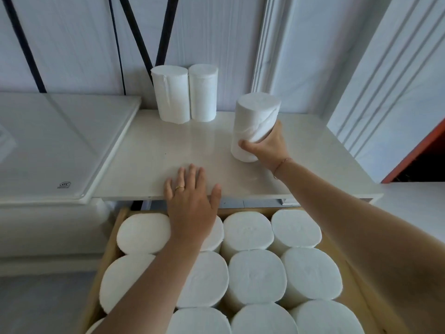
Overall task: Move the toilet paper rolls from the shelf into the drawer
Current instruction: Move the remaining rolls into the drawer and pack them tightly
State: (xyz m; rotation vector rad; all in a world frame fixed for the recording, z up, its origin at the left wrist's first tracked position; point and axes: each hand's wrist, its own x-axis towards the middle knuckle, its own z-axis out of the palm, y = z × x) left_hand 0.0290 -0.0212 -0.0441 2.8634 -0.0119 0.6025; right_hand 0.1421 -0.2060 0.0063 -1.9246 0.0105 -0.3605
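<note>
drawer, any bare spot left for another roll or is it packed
Drawer packed: its rolls touch in every visible row. Bare room is on the shelf, between the two back rolls, the left hand and the roll the right hand grips.

The only marking is a small grey stamp [63, 184] near the near right corner of the white glossy panel [48, 141] on the left. Its curved letters, perhaps "CCC", are too small to read surely.
</note>
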